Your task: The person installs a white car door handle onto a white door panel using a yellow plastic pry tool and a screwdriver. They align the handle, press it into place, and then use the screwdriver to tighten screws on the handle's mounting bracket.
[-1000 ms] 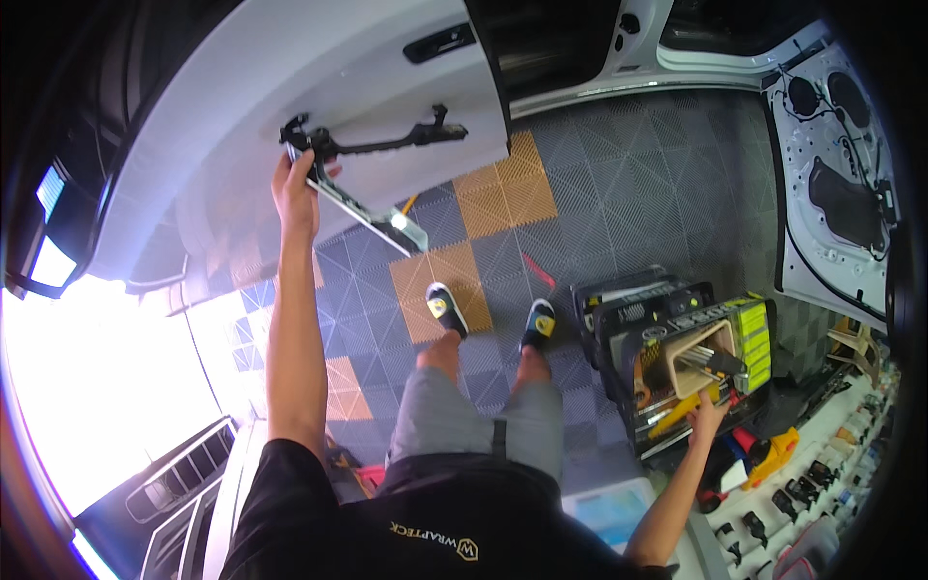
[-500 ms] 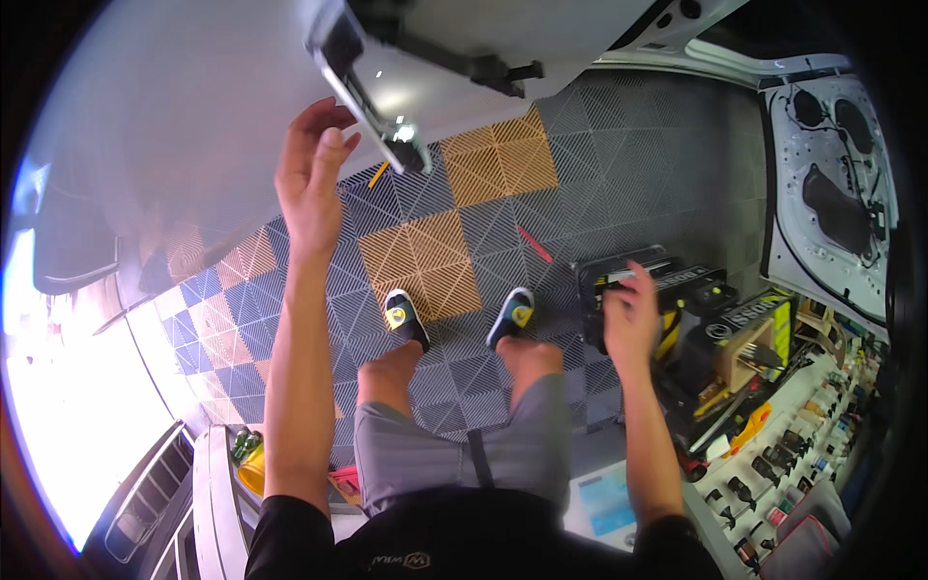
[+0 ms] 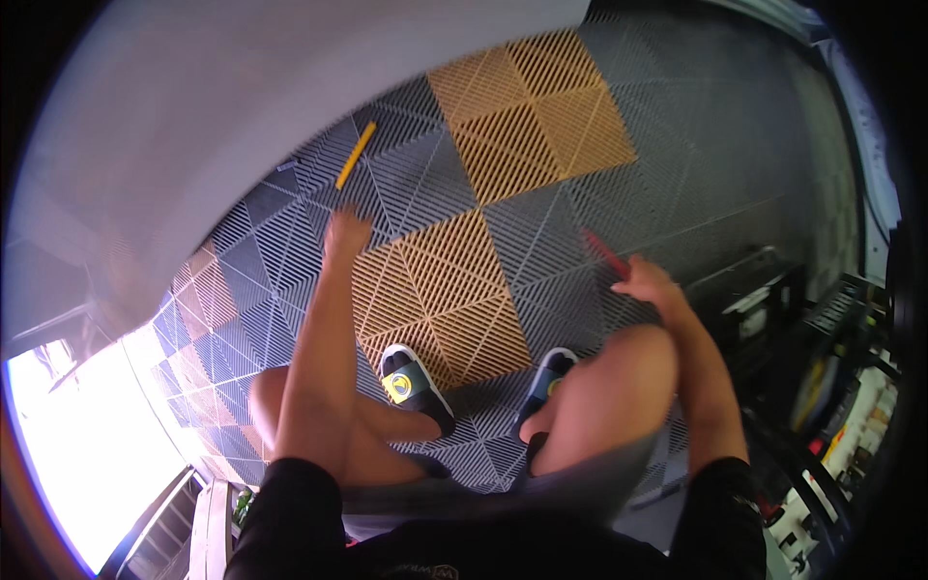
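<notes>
In the head view, I am bent low over a tiled floor. My right hand (image 3: 646, 282) has its thumb and forefinger round the near end of a thin red stick-shaped tool (image 3: 606, 253); the tool's kind is unclear, and its far end points up and left over the dark tiles. My left hand (image 3: 346, 234) is just below a slim yellow stick-shaped tool (image 3: 356, 157) on the floor, with a small gap between them. Blur smears the left fingers, so their pose is unclear.
A large pale vehicle panel (image 3: 213, 106) curves over the upper left. Sandals (image 3: 411, 382) on my feet stand on the ribbed grey and tan floor tiles (image 3: 541, 106). To the right are dark tool cases (image 3: 749, 304). A small light-coloured piece (image 3: 287, 165) lies by the panel's edge.
I have crouched, and both hands have come down towards the floor. My left hand has left the vehicle panel's handle area; my right hand has reached the red tool and closed on it.
</notes>
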Motion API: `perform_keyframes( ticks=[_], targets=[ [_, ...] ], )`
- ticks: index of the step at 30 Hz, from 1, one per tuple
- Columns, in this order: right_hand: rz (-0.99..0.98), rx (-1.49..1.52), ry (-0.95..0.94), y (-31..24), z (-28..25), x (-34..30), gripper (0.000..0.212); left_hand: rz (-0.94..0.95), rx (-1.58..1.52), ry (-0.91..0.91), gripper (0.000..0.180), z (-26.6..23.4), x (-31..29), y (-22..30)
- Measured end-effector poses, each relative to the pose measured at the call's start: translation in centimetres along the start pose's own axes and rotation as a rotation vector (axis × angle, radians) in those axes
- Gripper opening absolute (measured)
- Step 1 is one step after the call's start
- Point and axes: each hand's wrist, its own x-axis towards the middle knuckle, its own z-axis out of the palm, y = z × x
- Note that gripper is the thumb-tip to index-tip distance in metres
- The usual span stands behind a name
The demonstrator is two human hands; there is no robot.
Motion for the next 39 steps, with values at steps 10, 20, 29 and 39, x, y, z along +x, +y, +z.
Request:
perform_keyframes(
  ticks=[10,20,29,39],
  targets=[
    [-0.229,0.315,0.680,2.8,9.8,1.3,0.031,-0.029,0.062,0.291,0.048,3.5,12.8,0.5],
    [-0.032,0.511,0.658,1.7,10.5,-1.3,0.027,-0.014,0.106,0.544,0.041,-1.0,20.7,-15.4],
    [0.093,0.786,0.502,-2.8,8.3,-13.2,0.019,0.278,0.533,0.763,0.032,2.9,25.9,-24.8],
    [-0.167,1.360,0.713,-12.6,-14.6,-23.9,0.044,0.504,-0.384,0.192,0.024,-0.8,-6.9,23.5]
  ],
)
